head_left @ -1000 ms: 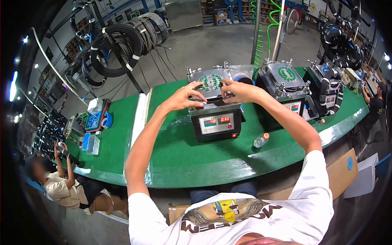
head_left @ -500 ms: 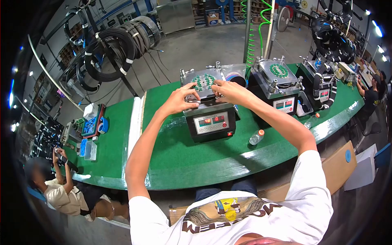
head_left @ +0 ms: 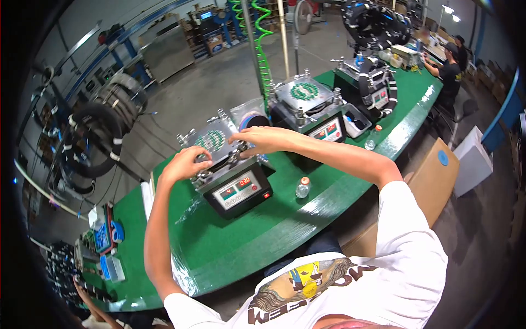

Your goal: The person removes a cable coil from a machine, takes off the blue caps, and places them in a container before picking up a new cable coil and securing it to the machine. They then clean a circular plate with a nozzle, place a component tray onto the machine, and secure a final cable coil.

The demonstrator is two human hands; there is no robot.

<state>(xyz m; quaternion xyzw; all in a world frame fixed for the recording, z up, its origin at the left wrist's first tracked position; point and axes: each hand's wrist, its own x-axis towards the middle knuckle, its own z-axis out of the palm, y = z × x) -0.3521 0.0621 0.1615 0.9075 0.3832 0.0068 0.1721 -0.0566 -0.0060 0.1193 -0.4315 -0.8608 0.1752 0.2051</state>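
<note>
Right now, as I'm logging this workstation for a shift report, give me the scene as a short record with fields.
Left hand: left hand, curved at the near left corner of the black boxy machine with a metal top
Right hand: right hand, at its near right corner; exact contact unclear
On top: small green pieces in a rounded pattern
Display: lit red digits, right readout 0.30
Beside: clear bottle with an orange cap, on the green table, apart from both hands
</note>
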